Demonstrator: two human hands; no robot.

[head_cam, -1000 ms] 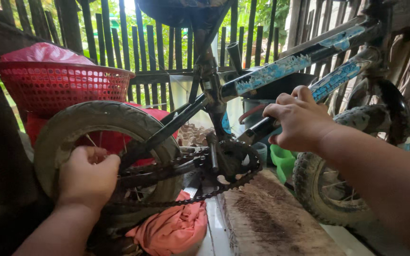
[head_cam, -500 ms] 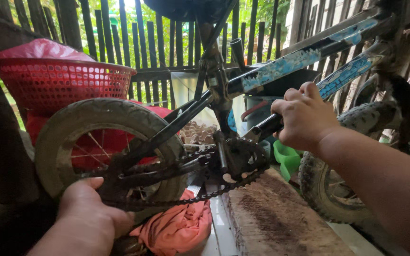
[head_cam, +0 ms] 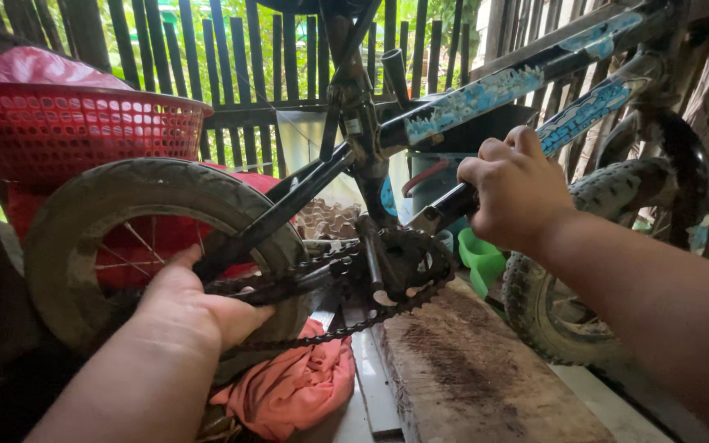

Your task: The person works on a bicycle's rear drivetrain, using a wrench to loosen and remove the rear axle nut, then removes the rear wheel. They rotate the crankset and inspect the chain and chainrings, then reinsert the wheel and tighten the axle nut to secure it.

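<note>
The right grip (head_cam: 519, 189) is clenched round the dark down tube (head_cam: 453, 205) of the bike (head_cam: 469, 90). The left grip (head_cam: 198, 308) lies half open with its fingers about the chain stay (head_cam: 289, 283), beside the chain; I cannot tell whether it truly clamps the stay or only rests on it.

The bike stands upside down, filling the view from the left edge to the right. It looks heavy and stiff, so the frame tubes, where both hands already are, seem the sound places to hold it. The paint on the upper tubes is flaked, and so probably rough to the palm.

The rear wheel (head_cam: 67, 246) at the left has a worn, dusty tyre and thin spokes, which would likely bend if pulled. The front wheel (head_cam: 551, 303) sits low at the right with a knobby tyre. A plank (head_cam: 469, 369) lies under the middle, next to an orange cloth (head_cam: 289, 385), which is soft and crumpled.

A red basket (head_cam: 75, 131) stands behind the rear wheel.

The chainring (head_cam: 408, 262) and chain (head_cam: 322, 332) look greasy and toothed, so slippery and best left untouched.
</note>
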